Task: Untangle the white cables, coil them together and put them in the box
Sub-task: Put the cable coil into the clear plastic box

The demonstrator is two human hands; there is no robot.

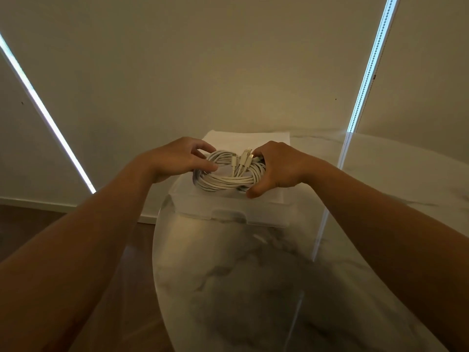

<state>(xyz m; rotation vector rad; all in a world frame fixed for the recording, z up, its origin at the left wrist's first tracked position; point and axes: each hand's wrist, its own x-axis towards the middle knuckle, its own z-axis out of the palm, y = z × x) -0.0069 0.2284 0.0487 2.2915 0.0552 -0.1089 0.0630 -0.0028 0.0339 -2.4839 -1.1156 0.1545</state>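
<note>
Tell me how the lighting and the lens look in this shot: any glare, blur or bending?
Head view: dim, warm light. The bluish left strip and right strip are blown out. The right one reflects as a streak on the glossy table. The wide lens bows the forearms and the table edge. The cables, left hand, right hand and box look fairly sharp.

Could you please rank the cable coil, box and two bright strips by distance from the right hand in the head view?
1. cable coil, in the right hand
2. box, just beneath
3. right bright strip, rightward
4. left bright strip, far left
</note>
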